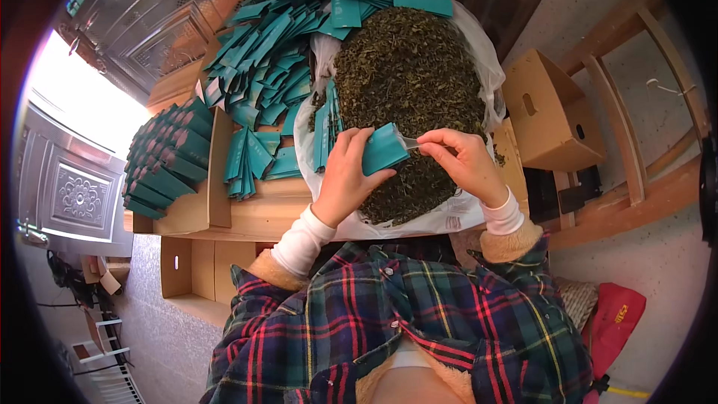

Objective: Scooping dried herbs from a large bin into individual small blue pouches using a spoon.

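Note:
My left hand (pixel 349 171) holds a teal paper packet (pixel 386 150) by its lower end and side, tilted with its mouth towards the right. At that mouth, the thumb and forefinger of my right hand (pixel 461 160) pinch a pale translucent piece (pixel 413 143). Whether it is an inner bag or a small scoop, I cannot tell. Both hands are above a large heap of dried tea-like leaves (pixel 412 73), which lies on a white plastic bag (pixel 474 216) spread over the wooden table (pixel 269 219). Several flat teal packets (pixel 322 129) stand at the heap's left edge.
Many loose teal packets (pixel 269 62) are piled at the back left. A cardboard box (pixel 220 171) at the table's left holds upright packets (pixel 168 157). Another cardboard box (pixel 552 112) stands to the right by a wooden frame (pixel 622 118). Below the table sits an open carton (pixel 202 272).

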